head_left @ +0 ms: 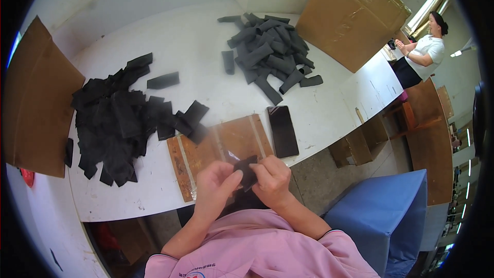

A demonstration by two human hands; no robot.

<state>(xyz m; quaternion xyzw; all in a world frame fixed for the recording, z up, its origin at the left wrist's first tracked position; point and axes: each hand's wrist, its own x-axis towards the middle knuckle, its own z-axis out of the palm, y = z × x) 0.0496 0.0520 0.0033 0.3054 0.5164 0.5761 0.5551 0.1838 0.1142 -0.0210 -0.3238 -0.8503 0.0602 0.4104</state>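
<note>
A white worktable spreads before me. Near its front edge, my left hand and right hand pinch one black fabric piece closed between fingertips; I judge I'm folding it, and the next move needs a firm crease.

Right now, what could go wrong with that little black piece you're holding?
Both hands, left hand and right hand, pinch the small black piece right at the table edge, so it might slip and drop off the table. The dark phone lies close to that edge too; an elbow could nudge it off. The flat black pile reaches toward the brown board, so pieces may get mixed up.
</note>
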